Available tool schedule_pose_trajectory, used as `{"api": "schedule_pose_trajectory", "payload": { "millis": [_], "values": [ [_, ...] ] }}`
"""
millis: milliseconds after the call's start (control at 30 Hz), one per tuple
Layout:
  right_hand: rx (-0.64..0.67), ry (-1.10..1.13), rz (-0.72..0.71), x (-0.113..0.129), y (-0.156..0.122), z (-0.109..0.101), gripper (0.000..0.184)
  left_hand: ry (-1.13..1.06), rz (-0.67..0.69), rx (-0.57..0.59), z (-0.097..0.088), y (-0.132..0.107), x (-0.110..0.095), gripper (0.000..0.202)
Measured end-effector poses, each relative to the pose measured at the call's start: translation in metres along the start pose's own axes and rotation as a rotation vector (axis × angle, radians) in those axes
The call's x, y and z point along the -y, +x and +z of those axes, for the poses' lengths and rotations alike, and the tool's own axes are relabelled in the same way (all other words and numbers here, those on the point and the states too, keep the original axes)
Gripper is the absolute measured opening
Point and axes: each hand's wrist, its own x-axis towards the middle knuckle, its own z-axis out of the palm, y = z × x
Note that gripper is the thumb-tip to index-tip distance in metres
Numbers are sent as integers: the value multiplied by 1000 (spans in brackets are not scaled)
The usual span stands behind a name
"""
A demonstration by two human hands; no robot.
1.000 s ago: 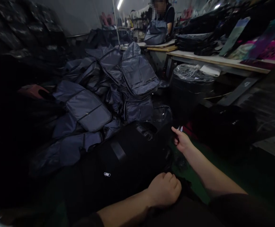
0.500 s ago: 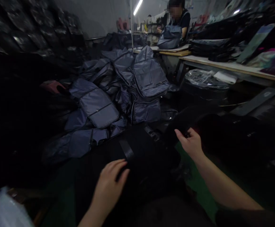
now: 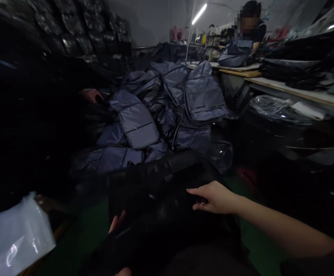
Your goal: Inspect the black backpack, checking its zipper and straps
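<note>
A black bag (image 3: 161, 191) lies across my lap in the lower middle of the head view. My right hand (image 3: 213, 198) rests on its top right part, thumb and fingers closed round a fold of the black fabric. My left hand (image 3: 117, 225) is mostly hidden under the bag's near left edge; only a few fingertips show, pressed against the fabric. A small metal zip pull (image 3: 153, 197) glints near the bag's centre.
A heap of grey-blue bags (image 3: 167, 111) fills the floor ahead. A clear plastic bag (image 3: 14, 237) sits at lower left. A long work table (image 3: 293, 92) runs along the right, with a plastic-lined bin (image 3: 273, 115) beneath it. A person (image 3: 249, 32) sits at the far table.
My view has swung left. My left hand slid from the top of the black bag to under its near edge. My right hand dropped lower and closed on the fabric.
</note>
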Motion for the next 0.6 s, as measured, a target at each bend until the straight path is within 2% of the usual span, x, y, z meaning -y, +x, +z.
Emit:
{"api": "schedule_pose_trajectory", "payload": {
  "millis": [67,133,233,300,367,467,600],
  "values": [
    [-3,63,-21,4,8,-6,45,-252,-94,-77,-3,5,7,93],
    [-45,140,-37,5,21,-10,34,-442,-232,-167,-6,11,12,79],
    [-263,174,39,-5,52,-17,23,-576,-392,-254,-14,19,19,61],
    [-451,116,173,-18,80,-22,23,-618,-438,-273,-19,24,23,58],
    [-546,31,294,-33,108,-25,26,-645,-465,-284,-22,27,27,57],
    [-497,-127,358,-51,139,-20,31,-668,-487,-312,-24,30,34,56],
    [-403,-245,384,-61,152,3,30,-680,-492,-340,-24,33,41,53]
  ]
}}
